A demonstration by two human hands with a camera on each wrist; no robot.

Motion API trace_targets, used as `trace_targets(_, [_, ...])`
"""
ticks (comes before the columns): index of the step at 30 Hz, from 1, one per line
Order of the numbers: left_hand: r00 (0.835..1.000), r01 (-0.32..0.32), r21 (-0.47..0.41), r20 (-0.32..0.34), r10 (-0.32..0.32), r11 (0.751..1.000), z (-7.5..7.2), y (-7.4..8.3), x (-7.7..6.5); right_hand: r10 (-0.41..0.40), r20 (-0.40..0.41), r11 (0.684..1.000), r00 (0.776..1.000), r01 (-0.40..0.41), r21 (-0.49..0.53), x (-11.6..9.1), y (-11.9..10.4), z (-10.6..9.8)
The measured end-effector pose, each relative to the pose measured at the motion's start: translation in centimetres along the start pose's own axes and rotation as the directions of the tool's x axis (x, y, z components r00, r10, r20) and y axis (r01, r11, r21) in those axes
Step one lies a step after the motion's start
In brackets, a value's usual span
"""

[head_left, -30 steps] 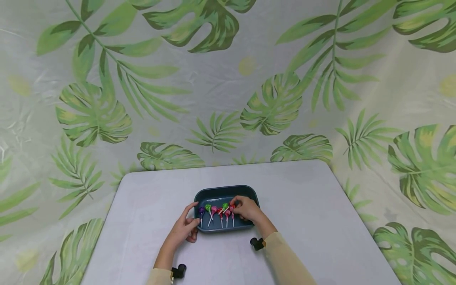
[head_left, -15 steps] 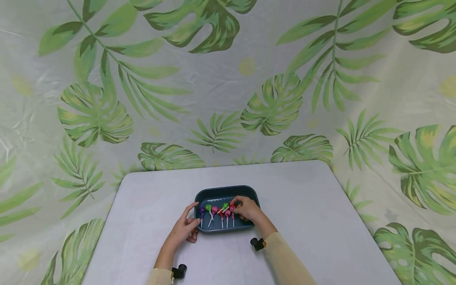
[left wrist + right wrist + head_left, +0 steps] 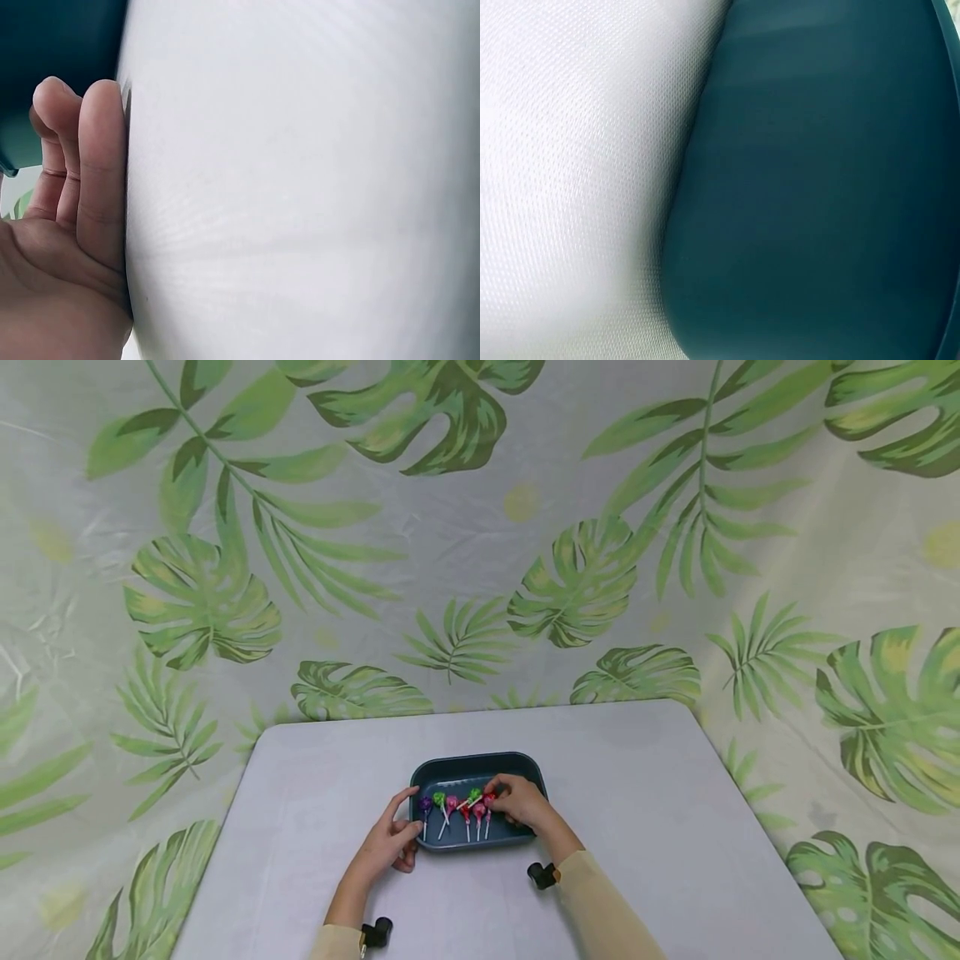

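A dark blue-green tray (image 3: 468,766) stands on the table with several wrapped lollipops inside. My left hand (image 3: 387,841) holds the tray's left side, index finger and thumb at the rim; in the left wrist view its other fingers (image 3: 101,157) lie beside the tray wall. Over the right end of the tray, my right hand (image 3: 522,802) pinches a red lollipop (image 3: 490,798) near its head. Left of that lie a pink lollipop (image 3: 480,810), a red one (image 3: 466,812) and a green one (image 3: 475,794) set crosswise. The right wrist view shows only tray wall and cloth, no fingers.
At the tray's left lie a purple lollipop (image 3: 426,804), a green one (image 3: 438,798) and a pink one (image 3: 452,802). The table (image 3: 322,777) has a white cover, and a leaf-patterned curtain (image 3: 450,568) hangs behind it.
The stick end of the lollipop in my right hand has swung slightly left, towards the pink one. My left hand and the tray stay in place.
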State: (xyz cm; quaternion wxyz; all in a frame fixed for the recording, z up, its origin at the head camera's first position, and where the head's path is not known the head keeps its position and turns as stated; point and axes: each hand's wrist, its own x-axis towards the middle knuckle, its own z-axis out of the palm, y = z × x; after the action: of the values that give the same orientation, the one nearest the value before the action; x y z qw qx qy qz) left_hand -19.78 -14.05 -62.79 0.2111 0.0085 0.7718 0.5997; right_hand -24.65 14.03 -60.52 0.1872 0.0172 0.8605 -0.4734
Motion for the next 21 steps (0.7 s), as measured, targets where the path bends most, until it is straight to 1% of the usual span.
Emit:
trace_targets(4, [1.000,-0.003,0.005,-0.018,0.003,1.000,0.0,-0.7,0.5,-0.007,0.003,1.000,1.000,0.007,0.002,0.1,-0.1,0.0])
trace_targets(9, [1.000,-0.001,0.012,-0.030,0.001,1.000,0.2,-0.8,0.9,-0.007,0.012,1.000,1.000,0.007,0.027,0.1,0.1,-0.4])
trace_targets(12, [1.000,0.003,0.026,-0.025,-0.002,1.000,0.3,-0.7,1.0,-0.011,0.030,0.998,0.999,0.010,0.062,0.1,0.2,-0.7])
trace_targets(15, [1.000,0.002,0.057,-0.018,0.000,0.998,0.0,-0.4,1.1,-0.026,0.062,0.993,0.998,0.018,0.120,0.1,0.2,-1.1])
trace_targets(18, [1.000,-0.009,0.098,-0.020,0.011,0.995,-0.5,0.0,1.1,-0.070,0.103,0.983,0.992,0.051,0.178,0.0,0.0,-1.8])
trace_targets(21, [0.999,-0.026,0.106,-0.036,0.030,0.994,-1.3,0.9,1.2,-0.126,0.128,0.972,0.984,0.097,0.213,0.0,-0.3,-3.0])
